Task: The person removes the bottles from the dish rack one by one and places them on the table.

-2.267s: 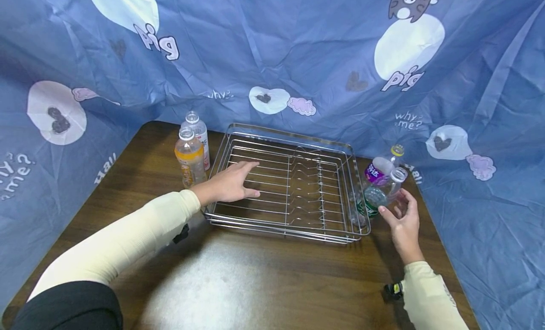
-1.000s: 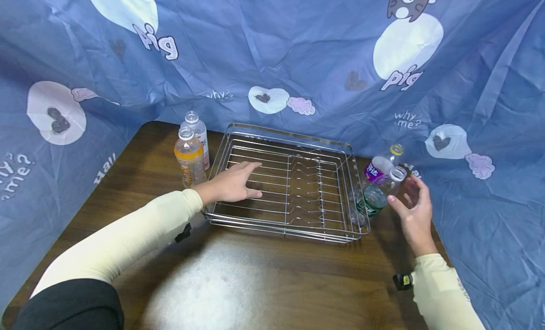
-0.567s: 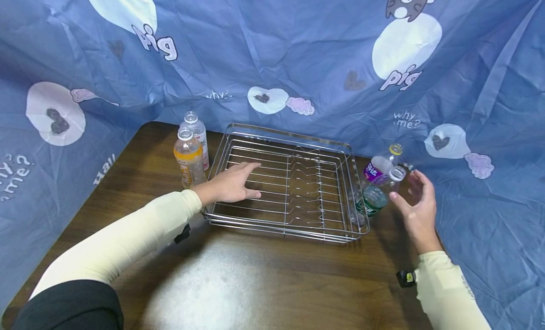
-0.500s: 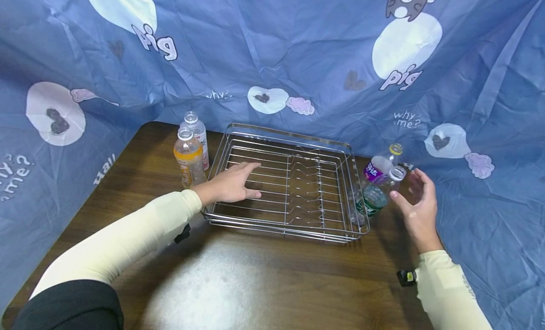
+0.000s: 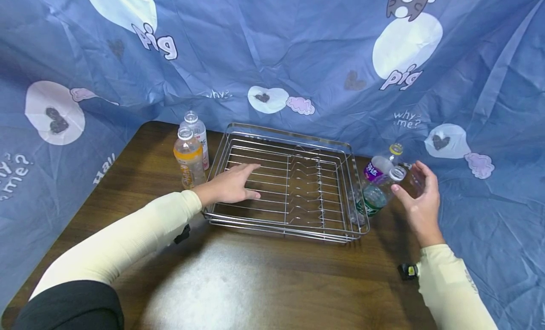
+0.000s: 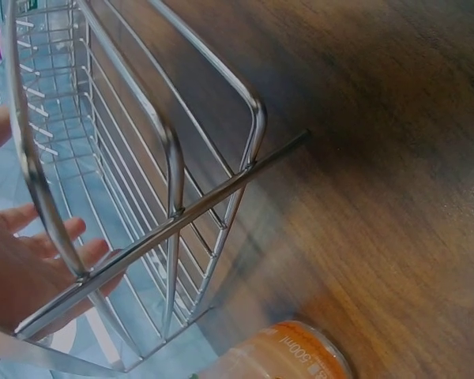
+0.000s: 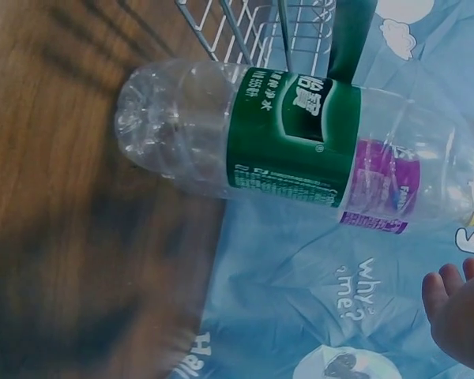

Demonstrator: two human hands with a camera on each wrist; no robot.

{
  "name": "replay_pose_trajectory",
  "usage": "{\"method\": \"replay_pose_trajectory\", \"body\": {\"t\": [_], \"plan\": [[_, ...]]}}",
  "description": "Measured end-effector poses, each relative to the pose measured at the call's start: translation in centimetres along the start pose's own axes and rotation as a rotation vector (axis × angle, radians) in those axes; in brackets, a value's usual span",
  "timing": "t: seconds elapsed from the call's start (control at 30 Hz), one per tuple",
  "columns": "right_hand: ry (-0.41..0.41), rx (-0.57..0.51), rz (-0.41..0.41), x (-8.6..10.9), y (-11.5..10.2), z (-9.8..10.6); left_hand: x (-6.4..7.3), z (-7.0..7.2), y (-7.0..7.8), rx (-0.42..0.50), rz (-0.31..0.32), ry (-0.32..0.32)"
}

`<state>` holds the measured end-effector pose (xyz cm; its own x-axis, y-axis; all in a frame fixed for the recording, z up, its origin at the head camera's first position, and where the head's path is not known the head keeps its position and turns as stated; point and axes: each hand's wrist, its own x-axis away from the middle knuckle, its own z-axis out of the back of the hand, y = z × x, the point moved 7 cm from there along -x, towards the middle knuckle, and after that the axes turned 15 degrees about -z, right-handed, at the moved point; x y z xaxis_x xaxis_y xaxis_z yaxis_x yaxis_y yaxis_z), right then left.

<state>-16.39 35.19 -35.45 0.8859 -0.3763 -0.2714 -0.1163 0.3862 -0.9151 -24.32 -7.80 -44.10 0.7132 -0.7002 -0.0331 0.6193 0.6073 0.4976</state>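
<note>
A metal wire dish rack (image 5: 285,197) stands mid-table. My left hand (image 5: 232,182) hangs over its left side, fingers and thumb spread, holding nothing. In the left wrist view, the left hand (image 6: 31,268) is beside the rack's rim (image 6: 162,130); whether they touch I cannot tell. At the rack's right stands a clear plastic bottle with a green label (image 5: 371,204), also upright in the right wrist view as a green-labelled bottle (image 7: 292,142). Behind it is a purple-labelled bottle with a yellow neck ring (image 5: 374,173). My right hand (image 5: 421,204) is just right of the green-labelled bottle, apart from it, fingers loosely bent.
Left of the rack stand an orange-labelled bottle (image 5: 190,162) and, behind it, a clear bottle with a white label (image 5: 199,136). The brown wooden table (image 5: 298,278) extends in front of the rack. A blue printed cloth (image 5: 323,50) hangs behind and at both sides.
My right hand has moved right and slightly back, away from the green-labelled bottle, which stays in place. The left hand, the rack and the other bottles show no clear movement.
</note>
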Motion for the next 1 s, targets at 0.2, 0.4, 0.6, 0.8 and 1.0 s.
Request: {"method": "replay_pose_trajectory", "body": {"t": [0.2,0.4,0.6,0.8,1.0], "plan": [[-0.007,0.008,0.014,-0.2,-0.7,-0.2,-0.1,0.1,-0.1,-0.016,-0.006,0.013],[-0.008,0.03,0.043,-0.6,-1.7,-0.4,-0.1,0.1,-0.2,-0.022,-0.011,0.015],[0.006,0.025,0.064,-0.9,-2.7,-0.3,-0.1,0.3,0.0,-0.028,-0.009,0.012],[0.003,-0.008,0.112,-1.5,-4.7,-0.2,-0.2,0.5,0.1,-0.035,0.0,0.015],[-0.038,0.031,0.136,-1.8,-5.8,-1.0,-0.1,0.6,0.2,-0.037,0.002,0.011]]}}
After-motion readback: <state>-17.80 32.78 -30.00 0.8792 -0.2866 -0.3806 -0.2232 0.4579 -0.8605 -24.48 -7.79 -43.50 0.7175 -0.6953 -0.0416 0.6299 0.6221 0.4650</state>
